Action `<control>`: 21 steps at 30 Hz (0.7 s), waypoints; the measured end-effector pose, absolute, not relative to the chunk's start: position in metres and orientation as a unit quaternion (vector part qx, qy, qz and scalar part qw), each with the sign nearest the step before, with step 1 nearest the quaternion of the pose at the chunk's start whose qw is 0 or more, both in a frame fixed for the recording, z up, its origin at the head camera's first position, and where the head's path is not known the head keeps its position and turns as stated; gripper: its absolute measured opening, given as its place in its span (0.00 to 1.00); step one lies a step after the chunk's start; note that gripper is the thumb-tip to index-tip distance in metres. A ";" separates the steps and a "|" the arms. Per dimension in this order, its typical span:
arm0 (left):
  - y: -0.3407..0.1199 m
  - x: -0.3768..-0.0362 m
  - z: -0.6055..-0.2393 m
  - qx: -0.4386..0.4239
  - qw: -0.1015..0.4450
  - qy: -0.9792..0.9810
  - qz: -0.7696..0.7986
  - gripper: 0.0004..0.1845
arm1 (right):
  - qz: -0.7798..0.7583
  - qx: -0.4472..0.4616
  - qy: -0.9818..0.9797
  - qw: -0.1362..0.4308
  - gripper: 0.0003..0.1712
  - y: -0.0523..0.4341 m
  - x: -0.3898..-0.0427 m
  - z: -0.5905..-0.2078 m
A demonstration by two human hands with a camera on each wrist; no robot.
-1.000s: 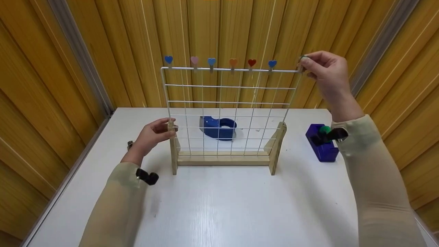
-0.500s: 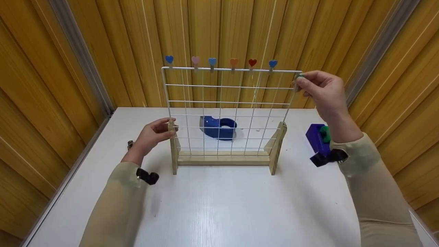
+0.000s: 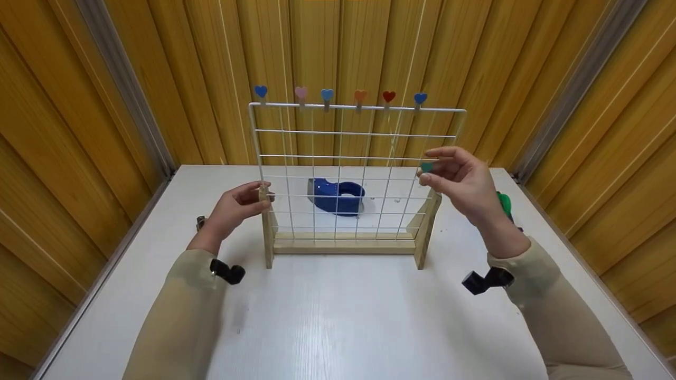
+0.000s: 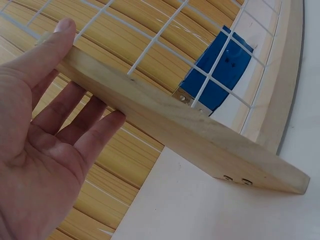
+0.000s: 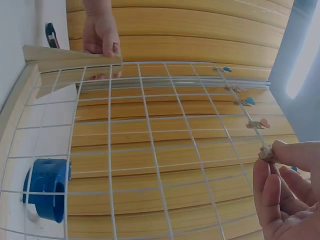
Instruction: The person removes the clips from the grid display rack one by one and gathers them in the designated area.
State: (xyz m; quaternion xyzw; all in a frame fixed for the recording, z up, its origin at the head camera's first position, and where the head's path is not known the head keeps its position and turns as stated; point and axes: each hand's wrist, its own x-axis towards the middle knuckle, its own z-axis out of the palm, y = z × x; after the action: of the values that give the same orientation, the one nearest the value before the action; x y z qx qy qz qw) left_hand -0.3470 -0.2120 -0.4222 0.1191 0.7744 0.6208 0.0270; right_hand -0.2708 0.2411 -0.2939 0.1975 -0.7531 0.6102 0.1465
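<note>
A white wire grid (image 3: pixel 343 157) stands in a wooden base (image 3: pixel 343 247) on the table. My left hand (image 3: pixel 235 211) grips the top of the left wooden upright (image 4: pixel 150 105), thumb on one side and fingers on the other. Beside the grid's right edge, my right hand (image 3: pixel 462 182) pinches a small wooden clothespin with a green heart (image 3: pixel 426 167). Its wooden body (image 5: pixel 266 153) shows between thumb and fingers in the right wrist view. Several heart clothespins line the top bar, among them a red one (image 3: pixel 388 96), an orange one (image 3: pixel 360 95) and a pink one (image 3: pixel 301 92).
Behind the grid sits a blue tape dispenser (image 3: pixel 338 198). At the right, my forearm mostly hides a second dispenser, whose green part (image 3: pixel 504 203) shows. A small dark object (image 3: pixel 200 222) lies left of my left wrist. Wood-patterned walls (image 3: pixel 338 53) enclose the white table (image 3: pixel 317 316).
My right hand has come down from the grid's top right corner along its right side, carrying the green-heart clothespin, and has moved slightly left. The left hand stays on the upright.
</note>
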 end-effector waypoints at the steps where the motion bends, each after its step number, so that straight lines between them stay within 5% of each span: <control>1: -0.212 -0.347 -0.422 0.119 0.027 0.775 0.621 0.31 | 0.613 0.200 -0.751 0.144 0.20 0.239 -0.271 -0.298; 21: -0.213 -0.347 -0.423 0.119 0.022 0.781 0.613 0.31 | 0.591 0.196 -0.783 0.011 0.18 0.208 -0.269 -0.385</control>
State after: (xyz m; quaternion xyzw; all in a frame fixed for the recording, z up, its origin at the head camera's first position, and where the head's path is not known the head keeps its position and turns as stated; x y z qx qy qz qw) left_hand -0.3467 -0.2129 -0.4227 0.1189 0.7811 0.6126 0.0220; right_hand -0.2689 0.2083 -0.3851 0.1955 -0.7829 0.5906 0.0109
